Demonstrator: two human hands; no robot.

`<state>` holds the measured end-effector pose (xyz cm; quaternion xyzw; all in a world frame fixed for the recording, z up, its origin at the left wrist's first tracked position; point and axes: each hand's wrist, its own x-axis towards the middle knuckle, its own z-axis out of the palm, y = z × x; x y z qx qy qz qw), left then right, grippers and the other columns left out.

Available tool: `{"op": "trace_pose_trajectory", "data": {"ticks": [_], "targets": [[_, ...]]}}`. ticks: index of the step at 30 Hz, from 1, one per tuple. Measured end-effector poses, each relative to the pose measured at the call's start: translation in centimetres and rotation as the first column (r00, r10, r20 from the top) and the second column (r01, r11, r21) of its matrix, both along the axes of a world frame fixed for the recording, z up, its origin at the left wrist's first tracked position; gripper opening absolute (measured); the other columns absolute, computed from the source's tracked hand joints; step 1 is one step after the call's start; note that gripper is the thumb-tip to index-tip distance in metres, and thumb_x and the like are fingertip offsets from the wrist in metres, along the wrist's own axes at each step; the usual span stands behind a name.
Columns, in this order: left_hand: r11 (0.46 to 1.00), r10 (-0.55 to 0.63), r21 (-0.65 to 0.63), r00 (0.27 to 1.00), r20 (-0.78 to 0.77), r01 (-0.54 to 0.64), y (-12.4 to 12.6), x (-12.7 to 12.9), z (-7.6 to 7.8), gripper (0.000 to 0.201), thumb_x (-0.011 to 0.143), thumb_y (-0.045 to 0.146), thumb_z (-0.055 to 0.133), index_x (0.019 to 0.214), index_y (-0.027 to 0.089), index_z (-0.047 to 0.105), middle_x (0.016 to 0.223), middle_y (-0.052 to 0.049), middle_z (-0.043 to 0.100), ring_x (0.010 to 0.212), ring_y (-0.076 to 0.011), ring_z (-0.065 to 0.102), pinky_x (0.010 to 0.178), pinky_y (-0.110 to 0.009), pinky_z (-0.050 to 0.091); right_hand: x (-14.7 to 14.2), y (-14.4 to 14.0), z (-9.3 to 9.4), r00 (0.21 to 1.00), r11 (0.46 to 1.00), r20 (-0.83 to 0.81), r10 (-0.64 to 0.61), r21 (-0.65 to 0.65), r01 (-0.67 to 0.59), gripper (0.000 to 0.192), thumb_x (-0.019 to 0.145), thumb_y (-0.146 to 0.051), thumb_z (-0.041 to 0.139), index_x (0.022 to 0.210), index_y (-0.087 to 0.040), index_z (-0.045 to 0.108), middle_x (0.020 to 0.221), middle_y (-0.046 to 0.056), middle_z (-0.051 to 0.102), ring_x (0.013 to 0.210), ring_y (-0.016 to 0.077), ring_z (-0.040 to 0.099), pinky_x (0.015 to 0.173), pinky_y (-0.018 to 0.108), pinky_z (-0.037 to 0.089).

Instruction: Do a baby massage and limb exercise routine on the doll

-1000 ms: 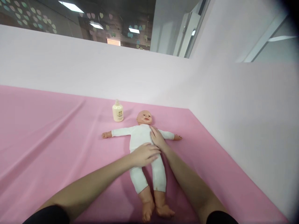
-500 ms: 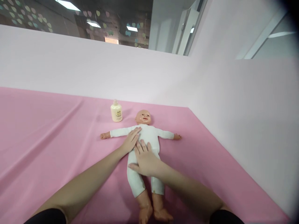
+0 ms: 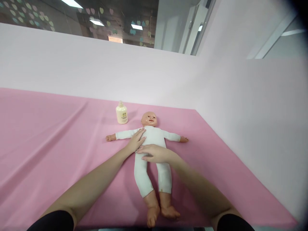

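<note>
Doll (image 3: pixel 154 138): flat on back on pink sheet (image 3: pixel 48 134), arms stretched straight out to both sides, legs straight, bare feet pointing toward camera; head at far end, beyond both sets of fingertips.
Doll clothing: white one-piece suit covering trunk, arms and legs; hands, feet and head bare.
Left hand (image 3: pixel 136 140): palm down on doll's chest, on the side of the doll's arm that points left in view; fingers straight, laid close together, tips aimed toward doll's shoulder and neck; nothing gripped.
Right hand (image 3: pixel 155 153): palm down across doll's belly, just nearer than left hand; fingers extended and lying side by side, tips pointing left in view, ending just under left palm; flat contact, no grasp.
Hands to each other: very close, right fingertips just beside heel of left hand; touching or not, cannot tell.
Forearms: bare, dark sleeves at bottom edge of view.
Bottle (image 3: pixel 121 113): cream-coloured, upright on sheet, beyond left fingertips and slightly left, near doll's head, well apart from both hands.
Sheet: pink, long creases running left of left forearm.
Wall (image 3: pixel 144 77): pale, behind bottle and along right side.
</note>
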<state>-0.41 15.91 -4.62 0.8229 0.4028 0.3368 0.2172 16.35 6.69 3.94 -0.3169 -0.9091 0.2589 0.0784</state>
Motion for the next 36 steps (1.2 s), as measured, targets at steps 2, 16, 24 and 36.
{"op": "trace_pose_trajectory", "data": {"ticks": [2, 16, 24, 36], "targets": [[1.0, 0.009, 0.002, 1.0, -0.005, -0.009, 0.0, -0.1, 0.1, 0.053, 0.093, 0.041, 0.038, 0.139, 0.014, 0.043, 0.152, -0.011, 0.034, 0.142, -0.0216, 0.027, 0.118, -0.042, 0.021, 0.7, 1.2, -1.0, 0.993, 0.993, -0.092, -0.079, 0.077, 0.086, 0.035, 0.094, -0.038, 0.043, 0.121, -0.027, 0.063, 0.126, 0.002, 0.064, 0.124, 0.0218, 0.053, 0.107, 0.034, 0.035], [0.98, 0.196, 0.048, 0.957, -0.214, -0.191, -0.3, -0.2, 1.0, 0.052, 0.095, 0.037, 0.033, 0.14, 0.013, 0.042, 0.147, -0.011, 0.041, 0.137, -0.022, 0.036, 0.116, -0.04, 0.026, 5.1, 5.7, -5.8, 0.855, 0.83, -0.175, -0.488, 0.21, 0.516, 0.051, 0.094, -0.04, 0.037, 0.144, -0.026, 0.036, 0.155, 0.003, 0.028, 0.145, 0.0219, 0.021, 0.117, 0.045, 0.019], [0.958, 0.285, 0.082, 0.872, -0.398, -0.276, -0.1, -1.3, 1.9, 0.054, 0.096, 0.039, 0.026, 0.138, 0.012, 0.044, 0.145, -0.011, 0.045, 0.135, -0.0246, 0.038, 0.114, -0.04, 0.025, 9.6, 7.3, -6.5, 0.67, 0.616, 0.006, -0.742, 0.399, 0.679, 0.045, 0.096, -0.037, 0.032, 0.132, -0.017, 0.05, 0.133, 0.011, 0.057, 0.125, 0.0237, 0.049, 0.106, 0.037, 0.03], [0.842, 0.54, 0.34, 0.633, -0.555, -0.42, 0.3, -3.0, 1.6, 0.046, 0.094, 0.038, 0.028, 0.122, 0.015, 0.057, 0.12, -0.015, 0.06, 0.109, -0.0353, 0.052, 0.1, -0.057, 0.025, 11.3, 6.9, -5.8, 0.414, 0.405, 0.105, -0.904, 0.517, 0.754, 0.044, 0.096, -0.032, 0.028, 0.101, -0.013, 0.066, 0.103, 0.016, 0.069, 0.1, 0.0272, 0.061, 0.099, 0.046, 0.028]]}}
